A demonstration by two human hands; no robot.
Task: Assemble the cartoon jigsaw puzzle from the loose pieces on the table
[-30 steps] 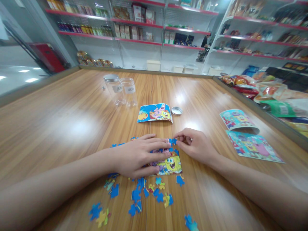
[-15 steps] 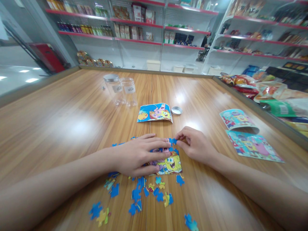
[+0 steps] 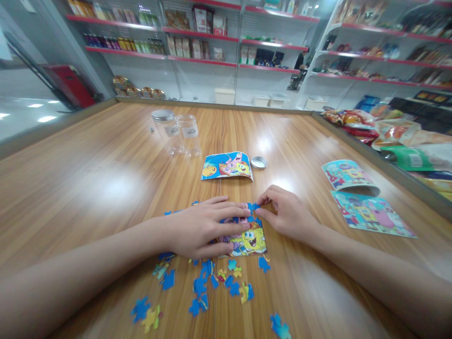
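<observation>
Left hand: the left hand point(image 3: 203, 230) is lying flat, fingers spread and stretched out, pressing down on the partly built puzzle point(image 3: 247, 238) at centre frame; it is gripping nothing.
Right hand: the right hand point(image 3: 287, 214) is sitting just right of centre, fingers curled, thumb and forefinger pinching a blue puzzle piece point(image 3: 253, 206) at the puzzle's upper edge.
Blue piece: it is touching the assembled section's top edge, between the two hands' fingertips; cannot tell whether it is seated in place.
Puzzle: it is lying on the wooden worktop point(image 3: 106, 179), its left part hidden under the left hand, a yellow cartoon figure showing at its lower right.
Loose pieces: scattered loose pieces point(image 3: 212, 285) are lying below the puzzle, lower centre of the frame, mostly blue, a few yellow.
Reference picture: a curled cartoon print point(image 3: 228, 165) is lying above the hands, centre frame.
Lid: a small metal lid point(image 3: 259, 162) is resting just right of the print.
Jars: two clear jars point(image 3: 176, 133) are standing upper left of centre, one capped.
Right side: two more cartoon sheets point(image 3: 367, 214) are lying at the right edge of the worktop.
Background: shop shelves point(image 3: 212, 42) are filling the top of the frame.
</observation>
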